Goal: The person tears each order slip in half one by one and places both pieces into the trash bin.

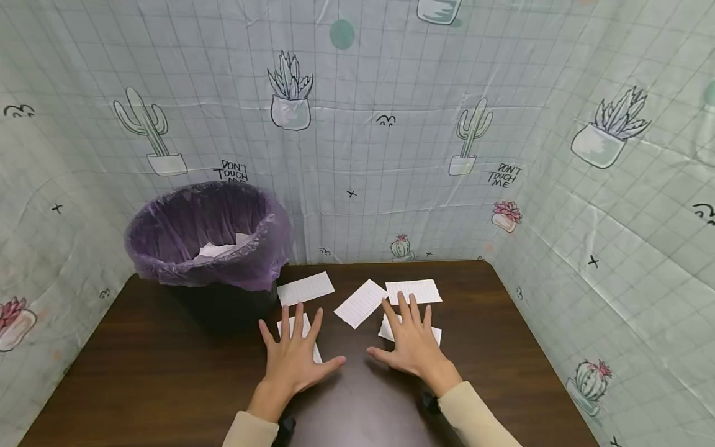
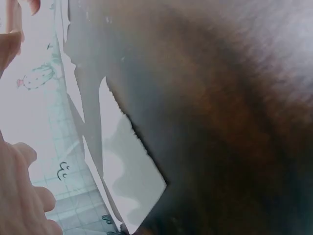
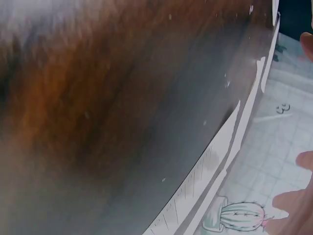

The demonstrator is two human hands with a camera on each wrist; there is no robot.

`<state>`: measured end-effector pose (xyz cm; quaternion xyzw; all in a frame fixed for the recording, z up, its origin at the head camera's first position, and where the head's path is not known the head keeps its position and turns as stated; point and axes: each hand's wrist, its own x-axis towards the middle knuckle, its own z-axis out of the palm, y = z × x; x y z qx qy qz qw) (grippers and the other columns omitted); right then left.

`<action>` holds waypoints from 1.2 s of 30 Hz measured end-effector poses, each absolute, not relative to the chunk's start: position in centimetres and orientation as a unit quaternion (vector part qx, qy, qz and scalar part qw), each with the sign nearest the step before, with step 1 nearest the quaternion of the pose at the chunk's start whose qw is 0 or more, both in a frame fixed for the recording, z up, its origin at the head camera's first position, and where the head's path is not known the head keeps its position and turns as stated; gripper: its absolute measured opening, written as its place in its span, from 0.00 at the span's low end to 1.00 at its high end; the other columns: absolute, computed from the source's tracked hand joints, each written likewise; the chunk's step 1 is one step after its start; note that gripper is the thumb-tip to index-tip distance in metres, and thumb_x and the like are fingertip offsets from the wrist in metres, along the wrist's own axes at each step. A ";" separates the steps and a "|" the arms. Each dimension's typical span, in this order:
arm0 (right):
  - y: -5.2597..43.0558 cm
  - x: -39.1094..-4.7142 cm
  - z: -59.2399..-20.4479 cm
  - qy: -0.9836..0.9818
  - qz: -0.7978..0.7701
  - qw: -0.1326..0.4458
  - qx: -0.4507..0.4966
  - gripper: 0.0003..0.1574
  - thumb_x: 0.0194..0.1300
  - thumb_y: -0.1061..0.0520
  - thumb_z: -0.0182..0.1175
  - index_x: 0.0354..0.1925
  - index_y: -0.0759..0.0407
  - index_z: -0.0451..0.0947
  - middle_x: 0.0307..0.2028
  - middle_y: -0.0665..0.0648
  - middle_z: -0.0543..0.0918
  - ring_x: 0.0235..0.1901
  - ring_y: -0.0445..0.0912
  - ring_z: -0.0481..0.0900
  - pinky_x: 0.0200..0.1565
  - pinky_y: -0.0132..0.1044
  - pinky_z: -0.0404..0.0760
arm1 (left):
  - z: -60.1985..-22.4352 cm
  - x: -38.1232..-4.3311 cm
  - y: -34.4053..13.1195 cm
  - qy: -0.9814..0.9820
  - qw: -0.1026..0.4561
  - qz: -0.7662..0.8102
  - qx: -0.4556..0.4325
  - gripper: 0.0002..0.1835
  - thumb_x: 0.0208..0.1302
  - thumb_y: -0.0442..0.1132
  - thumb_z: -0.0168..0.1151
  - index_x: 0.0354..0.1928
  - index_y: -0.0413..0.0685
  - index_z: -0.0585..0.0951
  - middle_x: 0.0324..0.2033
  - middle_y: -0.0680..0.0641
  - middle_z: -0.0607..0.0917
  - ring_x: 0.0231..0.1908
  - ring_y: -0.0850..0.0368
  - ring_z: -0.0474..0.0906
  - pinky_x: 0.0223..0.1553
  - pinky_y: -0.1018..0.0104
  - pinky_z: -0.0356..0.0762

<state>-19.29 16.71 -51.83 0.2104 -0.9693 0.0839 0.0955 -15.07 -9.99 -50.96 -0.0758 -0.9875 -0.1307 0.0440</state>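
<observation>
My left hand (image 1: 293,360), fingers spread wide, is held over a torn white paper slip (image 1: 317,355) and partly covers it. My right hand (image 1: 413,344) spreads its fingers the same way above another slip (image 1: 436,336); its fingertips reach the edge of a slip behind (image 1: 427,290). Between the hands, farther back, lies a tilted lined slip (image 1: 360,304). One more slip (image 1: 306,288) rests beside the bin. Nothing is held in either hand. In the left wrist view, a ragged-edged slip (image 2: 127,166) lies flat, shaded by finger shadows. The right wrist view shows a slip (image 3: 195,181) with printed lines.
A black bin (image 1: 223,304) lined with a purple plastic bag (image 1: 274,242) stands at the back left of the dark wooden table (image 1: 491,372). White paper (image 1: 215,249) lies inside it. A cactus-printed cloth (image 1: 357,155) surrounds the table at the back and sides.
</observation>
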 end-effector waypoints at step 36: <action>15.1 -27.9 -51.4 -0.938 0.152 0.000 0.311 0.39 0.61 0.58 0.75 0.68 0.62 0.73 0.70 0.71 0.72 0.74 0.71 0.61 0.69 0.65 0.67 | -51.3 -17.8 -6.9 -0.975 0.024 -0.199 -0.092 0.50 0.60 0.70 0.64 0.79 0.53 0.64 0.78 0.37 0.62 0.77 0.30 0.54 0.70 0.26 0.55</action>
